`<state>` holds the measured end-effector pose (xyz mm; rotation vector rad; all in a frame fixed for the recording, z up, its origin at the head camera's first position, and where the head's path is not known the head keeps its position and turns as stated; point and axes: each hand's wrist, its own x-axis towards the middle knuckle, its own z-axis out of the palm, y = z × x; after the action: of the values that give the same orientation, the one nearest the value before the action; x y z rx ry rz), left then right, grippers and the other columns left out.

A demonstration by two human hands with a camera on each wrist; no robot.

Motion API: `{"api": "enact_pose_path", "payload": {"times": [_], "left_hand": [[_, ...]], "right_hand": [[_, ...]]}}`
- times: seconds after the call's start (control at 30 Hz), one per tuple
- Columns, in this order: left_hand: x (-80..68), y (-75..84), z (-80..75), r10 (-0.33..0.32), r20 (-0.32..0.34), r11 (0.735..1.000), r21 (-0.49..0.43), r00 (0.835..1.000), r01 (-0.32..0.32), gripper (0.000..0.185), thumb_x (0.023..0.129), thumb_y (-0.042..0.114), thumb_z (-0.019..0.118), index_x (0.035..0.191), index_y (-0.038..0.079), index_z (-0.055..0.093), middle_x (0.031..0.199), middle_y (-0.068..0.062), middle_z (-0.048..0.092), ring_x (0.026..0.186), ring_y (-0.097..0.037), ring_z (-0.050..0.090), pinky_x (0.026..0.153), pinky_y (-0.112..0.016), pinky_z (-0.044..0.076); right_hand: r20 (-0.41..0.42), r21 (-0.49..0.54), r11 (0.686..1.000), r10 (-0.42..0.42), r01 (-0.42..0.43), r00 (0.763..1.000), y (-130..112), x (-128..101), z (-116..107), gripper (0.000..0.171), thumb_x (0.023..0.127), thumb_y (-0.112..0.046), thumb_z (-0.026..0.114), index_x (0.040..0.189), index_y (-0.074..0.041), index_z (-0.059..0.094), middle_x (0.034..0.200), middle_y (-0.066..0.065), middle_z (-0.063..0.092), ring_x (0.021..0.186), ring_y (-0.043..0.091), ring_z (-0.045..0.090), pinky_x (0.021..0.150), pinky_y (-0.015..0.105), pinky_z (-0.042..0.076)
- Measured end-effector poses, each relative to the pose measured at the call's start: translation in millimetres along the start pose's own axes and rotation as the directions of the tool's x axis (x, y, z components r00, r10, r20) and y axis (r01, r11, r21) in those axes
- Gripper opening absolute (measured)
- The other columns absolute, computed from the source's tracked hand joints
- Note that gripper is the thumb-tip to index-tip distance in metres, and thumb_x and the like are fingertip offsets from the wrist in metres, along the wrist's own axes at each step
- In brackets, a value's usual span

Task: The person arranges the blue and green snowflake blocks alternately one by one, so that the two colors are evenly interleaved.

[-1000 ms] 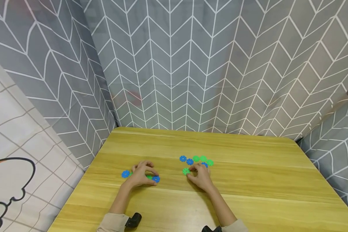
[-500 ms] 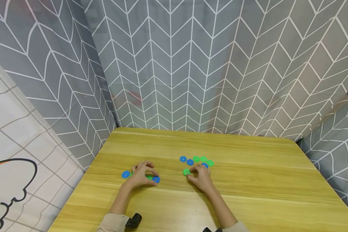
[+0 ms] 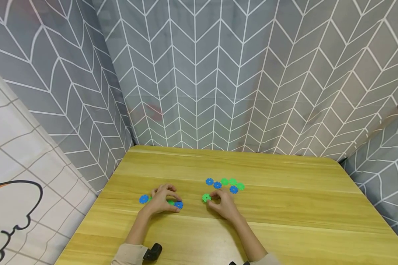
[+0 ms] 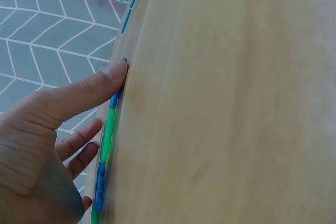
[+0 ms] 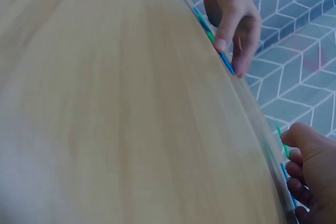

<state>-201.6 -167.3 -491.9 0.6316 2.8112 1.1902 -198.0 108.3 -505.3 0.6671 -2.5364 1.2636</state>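
Note:
A row of joined snowflake discs, blue and green by turns, lies flat on the table under my left hand [image 3: 160,200]. The left thumb and a finger hold the blue snowflake disc [image 3: 178,205] at the row's right end by its edges. Part of the row is covered by that hand; the far-left blue disc [image 3: 144,199] shows. To the right, my right hand [image 3: 226,206] pinches a green snowflake disc [image 3: 206,198] between thumb and forefinger. In the right wrist view this green disc [image 5: 282,139] is tilted up above the table. A gap separates it from the row.
Loose discs lie behind the right hand: blue ones [image 3: 209,182] on the left, green ones [image 3: 232,182] and another blue disc [image 3: 233,189] farther right. The wooden table [image 3: 302,206] ends at a patterned curtain [image 3: 199,92].
My right hand has picked up the green disc and carried it left, toward the row, uncovering a blue disc behind it. My left hand has stayed in place.

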Motion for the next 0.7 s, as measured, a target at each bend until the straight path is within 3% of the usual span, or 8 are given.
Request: {"api": "enact_pose_path", "payload": {"times": [0.23,0.5,0.7], "left_hand": [[-0.1,0.4,0.2,0.0,0.005,1.0,-0.002,1.0,0.0,0.024,0.062,0.026,0.088,0.083,0.026,0.075,0.116,-0.007,0.053,0.115,-0.035,0.037,0.096,-0.062,0.003],[0.0,2.6,-0.8,-0.01,0.001,1.0,0.016,1.0,0.01,0.024,0.061,0.026,0.088,0.082,0.024,0.075,0.116,-0.008,0.053,0.115,-0.035,0.038,0.095,-0.063,0.005],[-0.6,6.8,-2.6,-0.013,0.011,1.0,0.008,1.0,0.013,0.024,0.062,0.025,0.087,0.083,0.022,0.075,0.117,-0.009,0.053,0.116,-0.036,0.038,0.096,-0.064,0.005]], "right_hand": [[0.018,-0.028,0.999,-0.032,0.033,0.999,-9,2,10,0.017,0.074,-0.01,0.073,0.086,0.0,0.068,0.085,0.007,0.065,0.081,0.023,0.063,0.075,0.031,0.05],[0.049,-0.054,0.998,-0.018,0.021,0.999,-17,4,21,0.019,0.071,-0.016,0.074,0.086,-0.005,0.068,0.089,0.002,0.06,0.091,0.022,0.053,0.085,0.044,0.028],[0.08,-0.087,0.994,-0.052,0.059,0.995,-22,3,27,0.017,0.073,-0.018,0.075,0.083,-0.007,0.067,0.092,0.002,0.058,0.092,0.021,0.051,0.083,0.041,0.025]]}}
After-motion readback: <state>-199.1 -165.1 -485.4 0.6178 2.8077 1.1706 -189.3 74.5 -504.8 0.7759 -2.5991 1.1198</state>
